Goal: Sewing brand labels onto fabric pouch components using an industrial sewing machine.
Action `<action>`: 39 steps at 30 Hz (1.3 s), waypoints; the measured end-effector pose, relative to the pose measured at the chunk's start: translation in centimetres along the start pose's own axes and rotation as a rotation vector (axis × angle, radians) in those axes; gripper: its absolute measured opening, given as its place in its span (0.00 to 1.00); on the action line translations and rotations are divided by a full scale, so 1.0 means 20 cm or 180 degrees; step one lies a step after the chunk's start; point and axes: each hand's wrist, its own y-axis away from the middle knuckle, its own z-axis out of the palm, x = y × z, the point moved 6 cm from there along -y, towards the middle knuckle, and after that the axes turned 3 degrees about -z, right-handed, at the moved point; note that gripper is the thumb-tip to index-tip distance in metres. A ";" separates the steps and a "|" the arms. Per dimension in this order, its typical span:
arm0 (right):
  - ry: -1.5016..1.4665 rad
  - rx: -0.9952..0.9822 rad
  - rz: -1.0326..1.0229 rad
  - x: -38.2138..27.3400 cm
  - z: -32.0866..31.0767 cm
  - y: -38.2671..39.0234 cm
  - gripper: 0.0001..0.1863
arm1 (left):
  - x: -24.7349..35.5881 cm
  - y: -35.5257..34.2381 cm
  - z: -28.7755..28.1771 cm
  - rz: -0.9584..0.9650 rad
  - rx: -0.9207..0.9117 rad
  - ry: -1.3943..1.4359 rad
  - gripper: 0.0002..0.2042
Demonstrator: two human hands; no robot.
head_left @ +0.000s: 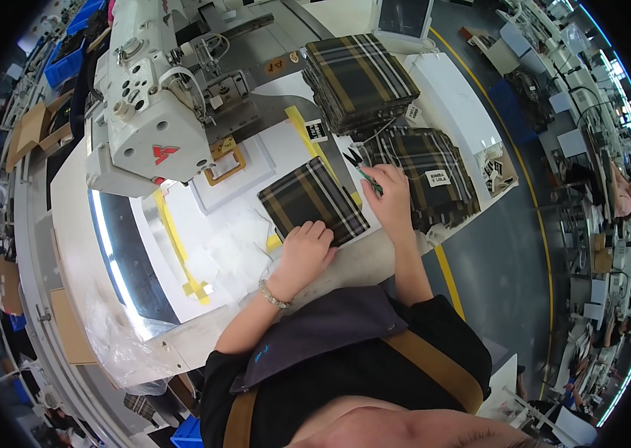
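A square plaid fabric piece point(310, 196), dark green with tan and white stripes, lies on the white work surface in front of me. My left hand point(305, 252) is closed at its near edge, bent fingers pressed together on the cloth. To the right of the piece, my right hand point(391, 193) is closed round small green-handled thread snips point(365, 176). Their dark blades point away from me and stand apart, touching nothing that I can make out. A small black label point(316, 131) lies beyond the piece.
A white industrial sewing machine point(152, 134) stands at the left, with a brass-coloured clamp frame point(226, 166) beside its head. Two plaid stacks, one farther point(360, 71) and one nearer point(412, 153), rise at the right. Yellow tape point(175, 237) marks the surface. Clear plastic point(117, 340) hangs at the front left.
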 end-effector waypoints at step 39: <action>-0.3306 -0.2284 0.1491 0.05 0.12 0.10 0.10 | -0.17 0.04 -0.15 -0.0787 -0.0151 0.0641 0.06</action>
